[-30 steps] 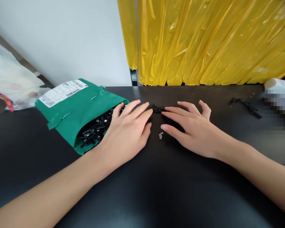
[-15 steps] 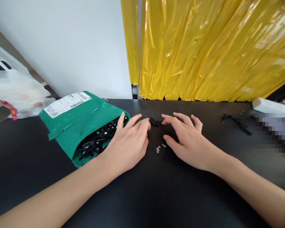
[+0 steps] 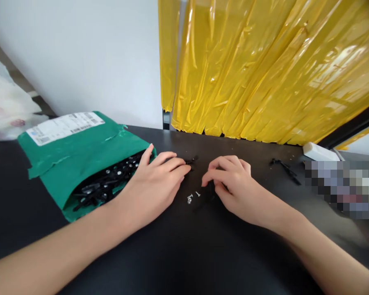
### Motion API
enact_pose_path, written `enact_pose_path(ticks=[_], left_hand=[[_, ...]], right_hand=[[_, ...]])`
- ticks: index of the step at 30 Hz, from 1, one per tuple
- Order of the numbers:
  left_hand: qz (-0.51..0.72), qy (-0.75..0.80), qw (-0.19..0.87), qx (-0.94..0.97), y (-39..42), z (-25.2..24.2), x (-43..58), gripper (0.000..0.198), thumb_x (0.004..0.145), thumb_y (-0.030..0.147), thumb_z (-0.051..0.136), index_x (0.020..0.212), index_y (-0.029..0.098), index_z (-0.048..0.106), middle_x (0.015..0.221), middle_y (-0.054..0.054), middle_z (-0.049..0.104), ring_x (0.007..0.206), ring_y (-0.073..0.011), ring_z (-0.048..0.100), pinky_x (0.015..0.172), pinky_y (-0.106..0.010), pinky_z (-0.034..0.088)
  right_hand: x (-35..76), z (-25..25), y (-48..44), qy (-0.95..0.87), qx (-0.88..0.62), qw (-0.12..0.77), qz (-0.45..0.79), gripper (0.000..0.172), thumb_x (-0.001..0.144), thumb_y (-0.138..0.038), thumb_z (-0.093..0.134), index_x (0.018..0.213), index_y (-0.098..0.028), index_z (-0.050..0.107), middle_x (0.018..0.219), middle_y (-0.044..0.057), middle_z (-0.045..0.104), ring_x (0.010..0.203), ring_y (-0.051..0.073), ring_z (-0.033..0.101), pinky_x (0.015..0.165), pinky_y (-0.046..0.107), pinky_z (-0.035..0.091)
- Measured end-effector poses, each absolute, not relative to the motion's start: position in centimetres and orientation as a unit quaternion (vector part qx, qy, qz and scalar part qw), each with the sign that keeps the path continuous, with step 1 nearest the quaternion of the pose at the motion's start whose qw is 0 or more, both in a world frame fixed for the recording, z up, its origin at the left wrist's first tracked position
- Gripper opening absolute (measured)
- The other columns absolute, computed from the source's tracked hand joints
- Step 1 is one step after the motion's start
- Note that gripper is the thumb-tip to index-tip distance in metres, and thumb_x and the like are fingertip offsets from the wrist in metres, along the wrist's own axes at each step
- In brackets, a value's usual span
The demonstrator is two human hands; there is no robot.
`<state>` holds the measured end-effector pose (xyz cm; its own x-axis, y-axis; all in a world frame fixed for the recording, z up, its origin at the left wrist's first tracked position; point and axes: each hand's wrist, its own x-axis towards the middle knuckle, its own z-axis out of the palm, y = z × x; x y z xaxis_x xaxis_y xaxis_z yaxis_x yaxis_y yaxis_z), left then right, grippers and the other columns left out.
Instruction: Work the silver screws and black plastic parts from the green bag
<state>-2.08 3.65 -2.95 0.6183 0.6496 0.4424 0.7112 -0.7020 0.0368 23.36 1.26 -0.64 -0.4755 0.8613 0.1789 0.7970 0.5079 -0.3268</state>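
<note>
My left hand (image 3: 158, 180) lies palm down with its fingers stretched out. Its fingertips rest beside some small black parts (image 3: 191, 159), partly hidden by the fingers. My right hand (image 3: 235, 184) is curled, thumb and forefinger closed around a small dark piece (image 3: 211, 189) that is hard to make out against the tabletop. Between the hands lie a few small silver screws (image 3: 190, 199). Left of my left hand, a torn green mailing bag (image 3: 80, 155) gapes open, full of black parts (image 3: 107, 180) with shiny round spots.
On the black table (image 3: 172, 262), a thin black piece (image 3: 285, 170) lies to the right. Beyond it are a white block (image 3: 320, 152) and a blurred-out flat object (image 3: 341, 188). A white plastic bag (image 3: 9, 106) sits at far left. Yellow plastic sheeting (image 3: 249, 69) hangs behind.
My right hand has curled its fingers inward and drawn back slightly from the black parts, a dark piece now at its fingertips. The whole view has shifted a little to the right.
</note>
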Motion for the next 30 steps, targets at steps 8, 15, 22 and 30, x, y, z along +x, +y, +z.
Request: enact_pose_path(ticks=[8, 15, 22, 30], left_hand=[[-0.195, -0.37, 0.051, -0.907, 3.7, -2.2, -3.0, 0.029, 0.109, 0.007, 0.053, 0.12, 0.021, 0.075, 0.118, -0.006, 0.084, 0.111, -0.0296, 0.08, 0.121, -0.075, 0.047], [-0.286, -0.337, 0.077, -0.894, 3.8, -2.3, -3.2, 0.027, 0.106, 0.009, 0.052, 0.116, 0.023, 0.072, 0.109, -0.007, 0.086, 0.097, -0.0271, 0.084, 0.104, -0.052, 0.067], [-0.336, -0.36, 0.035, -0.87, 3.4, -1.1, -2.9, 0.019, 0.104, 0.013, 0.058, 0.114, 0.021, 0.072, 0.105, -0.006, 0.085, 0.092, -0.0234, 0.085, 0.092, -0.038, 0.071], [-0.318, -0.373, -0.016, -0.871, 2.8, -0.9, -2.5, 0.019, 0.108, 0.018, 0.063, 0.116, 0.021, 0.081, 0.116, -0.007, 0.088, 0.103, -0.025, 0.085, 0.096, -0.037, 0.067]], right_hand=[[24.0, -0.9, 1.4, -0.864, -0.48, 0.117, 0.099, 0.029, 0.109, -0.009, 0.046, 0.102, -0.025, 0.07, 0.125, 0.007, 0.064, 0.132, 0.029, 0.054, 0.119, 0.065, 0.039], [23.9, -1.1, 1.4, -0.865, -0.481, 0.124, 0.075, 0.026, 0.099, 0.001, 0.049, 0.097, -0.021, 0.064, 0.124, 0.01, 0.068, 0.132, 0.03, 0.057, 0.12, 0.063, 0.044], [23.9, -0.6, 1.6, -0.855, -0.478, 0.179, 0.095, 0.025, 0.105, -0.002, 0.045, 0.105, -0.022, 0.061, 0.104, 0.003, 0.072, 0.112, 0.022, 0.066, 0.128, 0.062, 0.031], [22.9, -0.6, 0.9, -0.841, -0.407, 0.328, 0.14, 0.029, 0.107, -0.009, 0.045, 0.11, -0.021, 0.071, 0.107, 0.004, 0.077, 0.095, 0.018, 0.073, 0.093, 0.034, 0.052]])
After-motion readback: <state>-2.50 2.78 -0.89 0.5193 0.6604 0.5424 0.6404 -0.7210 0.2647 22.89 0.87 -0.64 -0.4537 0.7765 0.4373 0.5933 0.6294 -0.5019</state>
